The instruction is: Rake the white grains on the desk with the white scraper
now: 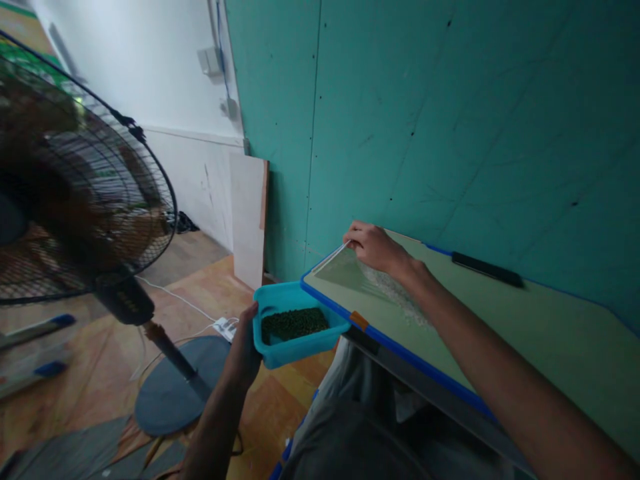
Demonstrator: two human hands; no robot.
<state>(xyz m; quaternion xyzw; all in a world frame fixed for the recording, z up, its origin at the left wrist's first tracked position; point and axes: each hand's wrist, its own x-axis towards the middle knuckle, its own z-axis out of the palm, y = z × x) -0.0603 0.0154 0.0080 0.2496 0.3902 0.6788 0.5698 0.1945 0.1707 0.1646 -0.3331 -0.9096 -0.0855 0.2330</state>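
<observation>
My left hand [247, 343] grips the left end of a turquoise plastic tub [297, 353], held just under the board's left corner. Dark green bean-like grains [295, 325] lie in the tub. Over the far left part of a pale board [500, 320] with a blue rim, my right hand [373, 247] is closed in a pinch. A thin whitish edge runs from its fingertips toward the corner; what it belongs to is unclear. Small whitish grains [393, 290] are strewn on the board beneath my right wrist and forearm, which partly hide them.
A standing fan [125, 300] with a round base [175, 387] is at left. A power strip [225, 328] and its cable lie on the floor. A black bar [487, 269] sits at the board's far edge, by the green wall [425, 133]. A white panel [247, 220] leans behind.
</observation>
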